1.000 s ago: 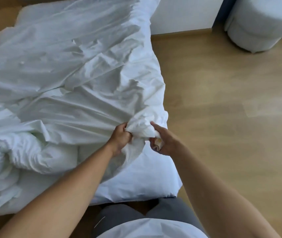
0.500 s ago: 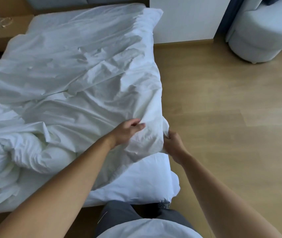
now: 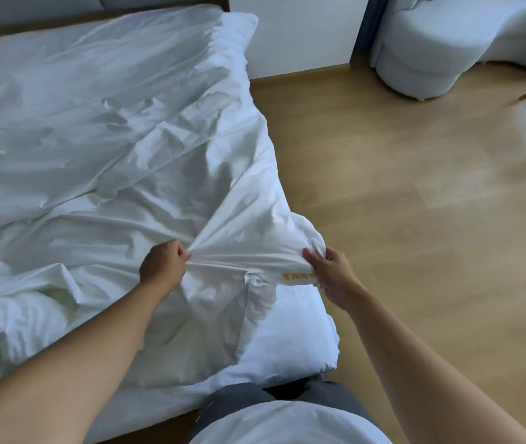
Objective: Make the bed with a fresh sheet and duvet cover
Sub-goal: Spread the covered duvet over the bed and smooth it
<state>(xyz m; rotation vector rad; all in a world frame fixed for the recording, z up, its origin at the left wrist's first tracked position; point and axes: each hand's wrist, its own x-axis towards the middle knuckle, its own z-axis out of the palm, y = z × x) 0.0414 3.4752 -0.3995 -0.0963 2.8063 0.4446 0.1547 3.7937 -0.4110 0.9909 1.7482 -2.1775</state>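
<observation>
Far left: bunched duvet [image 3: 15,315] heaped on the bed, soft and puffy. The duvet cover [image 3: 111,139] lies crumpled over most of the bed, up to the far end.

Your left hand [image 3: 164,264] is fisted round a gather of cover cloth. Your right hand [image 3: 330,270] pinches the cover's near right corner, beside an orange-printed label [image 3: 298,268]. The cloth is taut between the two hands.

Expect the cover to be light, limp and a bit slippery, likely to slide out of a loose pinch. Take it at corners and seams with a full grip, not mid-panel.

The cover is the only container here, and I cannot tell how much duvet is inside.

Below your hands a fitted sheet [image 3: 303,341] wraps the mattress corner. To the right is the wood floor [image 3: 415,219], with a pale upholstered seat [image 3: 415,59] at far right.
</observation>
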